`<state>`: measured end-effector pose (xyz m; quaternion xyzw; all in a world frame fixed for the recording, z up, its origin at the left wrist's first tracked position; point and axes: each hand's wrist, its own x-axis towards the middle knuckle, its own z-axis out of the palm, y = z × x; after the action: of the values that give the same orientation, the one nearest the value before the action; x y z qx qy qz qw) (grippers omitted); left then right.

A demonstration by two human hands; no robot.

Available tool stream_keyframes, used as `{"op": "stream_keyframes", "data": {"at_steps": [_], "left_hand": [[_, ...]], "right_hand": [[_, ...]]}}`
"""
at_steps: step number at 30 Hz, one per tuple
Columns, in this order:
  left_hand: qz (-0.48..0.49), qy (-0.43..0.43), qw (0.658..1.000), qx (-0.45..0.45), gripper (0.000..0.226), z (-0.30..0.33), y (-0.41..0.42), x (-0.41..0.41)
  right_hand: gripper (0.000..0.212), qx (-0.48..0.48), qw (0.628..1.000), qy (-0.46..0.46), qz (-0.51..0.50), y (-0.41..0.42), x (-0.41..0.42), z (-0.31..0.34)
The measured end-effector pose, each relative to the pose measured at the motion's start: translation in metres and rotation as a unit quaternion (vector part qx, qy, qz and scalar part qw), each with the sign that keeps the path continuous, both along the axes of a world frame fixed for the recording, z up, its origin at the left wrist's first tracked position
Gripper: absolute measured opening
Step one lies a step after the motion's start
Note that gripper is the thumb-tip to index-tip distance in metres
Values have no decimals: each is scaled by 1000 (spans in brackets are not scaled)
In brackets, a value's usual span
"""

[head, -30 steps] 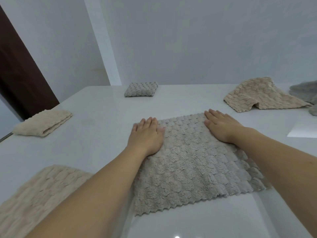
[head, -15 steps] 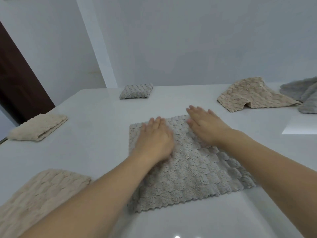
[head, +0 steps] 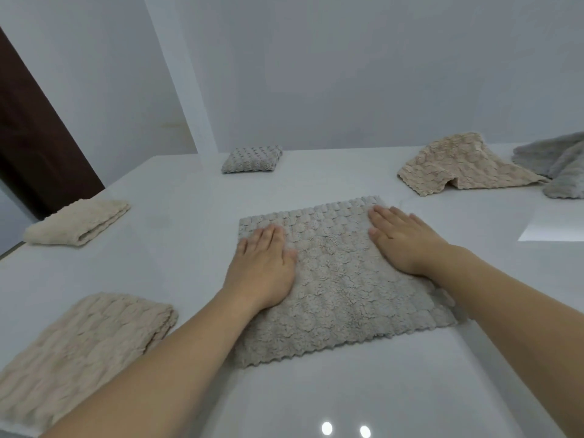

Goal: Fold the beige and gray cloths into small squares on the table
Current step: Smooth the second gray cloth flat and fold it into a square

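Note:
A gray textured cloth (head: 338, 289) lies spread flat in the middle of the white table (head: 177, 235). My left hand (head: 262, 267) rests palm down on its left part, fingers straight. My right hand (head: 401, 238) lies flat on its far right corner, fingers straight and together. Both forearms reach in from the bottom of the view and hide parts of the cloth's near left and right edges.
A small folded gray cloth (head: 252, 159) sits at the back. A folded beige cloth (head: 76, 222) lies at the left, another beige cloth (head: 79, 349) near left. An unfolded beige cloth (head: 458, 165) and a crumpled gray cloth (head: 559, 165) lie at the back right.
Both hands slid over the gray cloth: first toward its middle, then apart again, the left one toward the left edge and the right one to the far right corner.

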<state>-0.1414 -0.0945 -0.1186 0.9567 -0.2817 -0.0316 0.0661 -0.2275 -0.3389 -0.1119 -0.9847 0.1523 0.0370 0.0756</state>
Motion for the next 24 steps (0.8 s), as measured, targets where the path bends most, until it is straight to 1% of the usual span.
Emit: {"op": "stream_keyframes", "data": {"at_steps": [2, 4, 6, 7, 8, 10, 11, 13, 19, 24], "left_hand": [[18, 8, 1000, 5, 62, 1, 14, 0], [40, 9, 999, 24, 62, 4, 20, 1], [58, -16, 997, 49, 63, 13, 16, -3], [57, -34, 997, 45, 63, 18, 10, -9], [48, -47, 997, 24, 63, 22, 3, -20], [-6, -49, 998, -37, 61, 21, -13, -51], [-39, -38, 997, -49, 60, 16, -18, -66], [-73, -17, 997, -33, 60, 3, -19, -86], [-70, -20, 997, -21, 62, -1, -13, -82], [-37, -12, 999, -10, 62, -2, 20, -73]], "right_hand": [[57, -9, 999, 20, -32, -8, -10, 2], [58, -42, 997, 36, -56, -8, -15, 6], [59, -60, 996, 23, -58, 2, -20, 13], [58, -52, 998, 3, -46, 12, -24, 17], [58, -36, 999, -23, -26, 23, -27, 19], [56, 1, 998, -60, 24, 46, -38, 16], [56, 14, 997, -57, 45, 56, -44, 12], [56, 13, 998, -32, 58, 66, -53, 1], [55, 0, 999, -27, 44, 62, -57, 0], [56, 7, 1000, -22, 9, 35, -76, -2]]}}
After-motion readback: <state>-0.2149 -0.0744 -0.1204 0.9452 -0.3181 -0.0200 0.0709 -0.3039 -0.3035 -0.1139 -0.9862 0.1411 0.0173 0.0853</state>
